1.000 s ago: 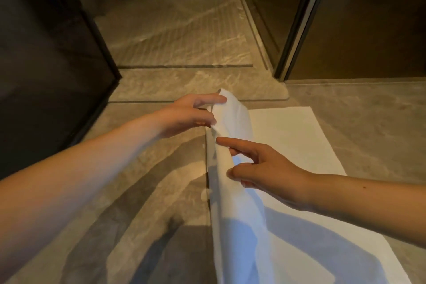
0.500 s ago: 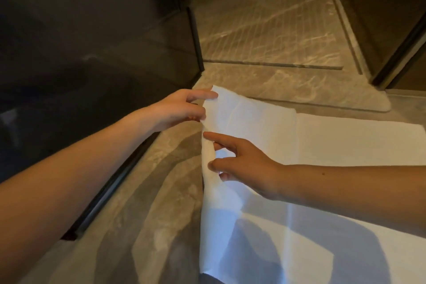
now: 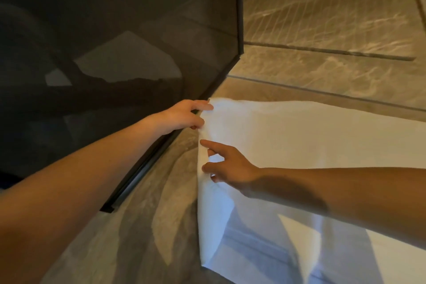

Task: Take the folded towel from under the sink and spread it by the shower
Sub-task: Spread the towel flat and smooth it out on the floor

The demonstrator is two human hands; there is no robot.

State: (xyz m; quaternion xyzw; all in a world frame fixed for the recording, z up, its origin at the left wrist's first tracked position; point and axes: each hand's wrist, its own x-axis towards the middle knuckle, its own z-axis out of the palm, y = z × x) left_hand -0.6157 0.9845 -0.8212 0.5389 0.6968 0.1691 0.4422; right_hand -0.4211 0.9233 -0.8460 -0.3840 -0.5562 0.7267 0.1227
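Head view. Your left hand (image 3: 184,115) pinches the far left corner of the white towel (image 3: 311,136), its fingers (image 3: 202,106) clenched on the cloth just beside the dark lower rail of the glass panel (image 3: 115,53). Your right hand (image 3: 228,163) reaches across from the right; index finger extended, it touches the towel's left edge a little nearer to you, while the thumb and remaining fingers curl around a raised fold of that edge, grasping it loosely.

The towel lies opened out on the stone floor (image 3: 143,226), its far edge running roughly parallel to the threshold strip (image 3: 322,92) of the shower. Most of the cloth rests flat; the left edge, from the pinched corner down to the near corner, stands lifted and curled over itself, so that a narrow flap shows its underside. Shadows of both forearms fall across the near part of the cloth.

Beyond the threshold, the grooved shower floor (image 3: 322,7) extends to the upper right. The glass panel fills the upper left and carries dim reflections; its frame meets the floor just left of the towel's far corner.
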